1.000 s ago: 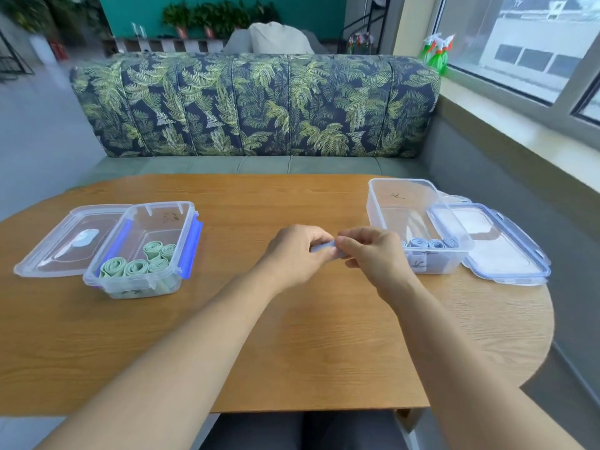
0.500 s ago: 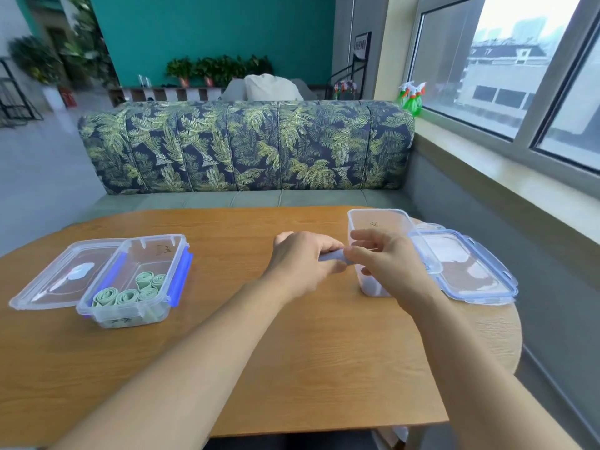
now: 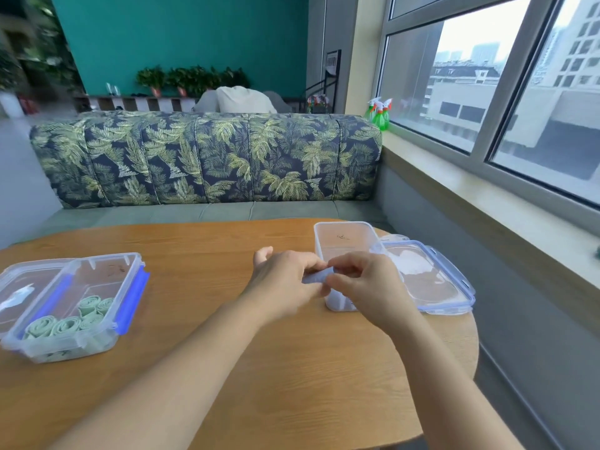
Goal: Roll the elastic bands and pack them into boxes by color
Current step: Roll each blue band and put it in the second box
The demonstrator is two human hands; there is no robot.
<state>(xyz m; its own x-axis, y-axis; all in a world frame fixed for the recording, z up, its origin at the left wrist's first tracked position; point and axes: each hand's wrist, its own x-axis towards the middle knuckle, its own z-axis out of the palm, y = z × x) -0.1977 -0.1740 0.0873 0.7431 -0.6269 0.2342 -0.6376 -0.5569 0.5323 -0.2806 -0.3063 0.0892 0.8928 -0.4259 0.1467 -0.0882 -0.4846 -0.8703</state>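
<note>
Above the middle of the wooden table [image 3: 292, 368], my left hand [image 3: 282, 280] and my right hand [image 3: 363, 284] pinch a rolled pale blue elastic band [image 3: 316, 277] between them. Only a short piece of the band shows between the fingers. Just behind my right hand stands a clear box [image 3: 344, 241]; its contents are hidden by the hand. At the left, another clear box [image 3: 94, 271] with blue clips holds several rolled green bands [image 3: 68, 324].
A clear lid with blue clips [image 3: 428, 280] lies right of the right box, near the table's edge. Another clear lid [image 3: 19, 287] lies left of the green box. A leaf-print sofa [image 3: 207, 157] stands behind the table; a window sill runs along the right.
The camera has tilted up, so table and boxes sit lower in view. Both hands stay together on the blue band, now in front of the right box.
</note>
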